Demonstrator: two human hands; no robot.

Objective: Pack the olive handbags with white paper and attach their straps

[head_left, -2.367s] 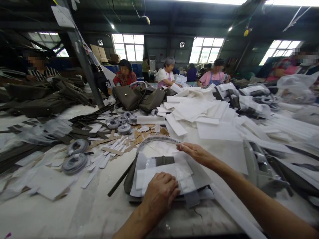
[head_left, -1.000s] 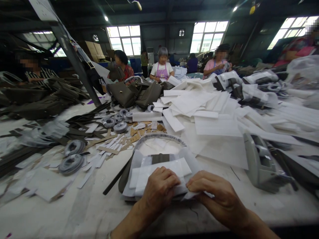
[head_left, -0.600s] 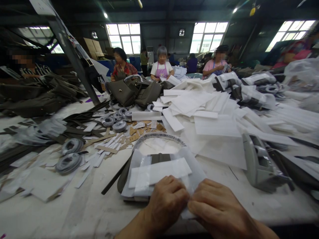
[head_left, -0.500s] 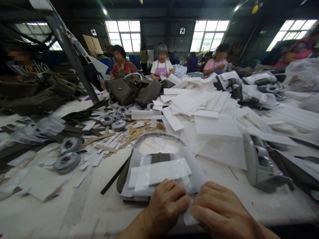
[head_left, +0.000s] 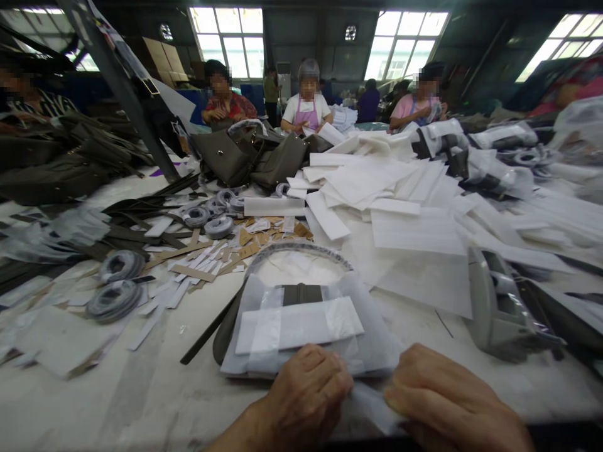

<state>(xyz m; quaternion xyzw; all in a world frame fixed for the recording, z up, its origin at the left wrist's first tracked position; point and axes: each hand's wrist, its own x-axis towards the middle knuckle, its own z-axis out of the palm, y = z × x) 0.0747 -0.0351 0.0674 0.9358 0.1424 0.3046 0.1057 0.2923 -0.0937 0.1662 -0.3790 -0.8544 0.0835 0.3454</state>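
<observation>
A dark olive handbag (head_left: 303, 293) lies on the table in front of me, its wrapped round handle (head_left: 301, 249) standing out at the far side. Thin white foam sheet (head_left: 372, 326) covers most of the bag, with a white padding strip (head_left: 301, 326) taped across it. Close to the bag's near edge, my left hand (head_left: 308, 389) is closed, pinching one end of a translucent white strip (head_left: 372, 405). My right hand (head_left: 455, 398) grips the strip's other end, fingers curled, apart from the bag. A dark strap (head_left: 207, 336) sticks out at the bag's left.
A grey tape dispenser (head_left: 490, 314) stands at right. White foam sheets (head_left: 377, 182) are heaped behind the bag. Coiled wrapped handles (head_left: 113, 300) and paper scraps (head_left: 202, 263) lie at left. Dark handbags (head_left: 277, 160) and several people are farther back, with a slanted post (head_left: 127, 94) at left.
My right hand has moved right, away from my left hand, so more of the strip shows between them. The view has tilted slightly downward.
</observation>
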